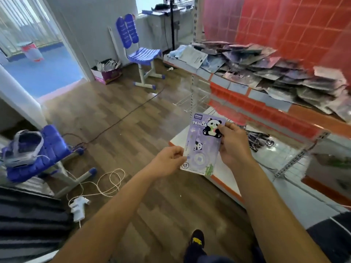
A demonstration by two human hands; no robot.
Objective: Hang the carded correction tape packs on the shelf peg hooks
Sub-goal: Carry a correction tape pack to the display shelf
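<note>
- Purple carded correction tape pack [204, 143], panda print, held upright in the air between both hands, front face toward the camera.
- Left hand [169, 161]: fingers [178, 151] curled, pinching the card's lower left edge.
- Right hand [234, 147]: gripping the card's upper right edge, thumb lying across the panda picture.
- Pack sits in front of the lower shelf [284, 158] at its near corner, touching no shelf or hook.
- Upper shelf [233, 87]: loose pile of packs [266, 73] spread along it, heaped against the red back panel.
- Pale wire pegs [187, 100] project from the shelf upright just above the held pack; blurred.
- Dark metal hooks [258, 138] lie loose on the lower shelf, just right of the right hand.
- Wood floor [123, 114]: blue chair [140, 54] well back, white power strip [78, 207] with coiled cord at left.
</note>
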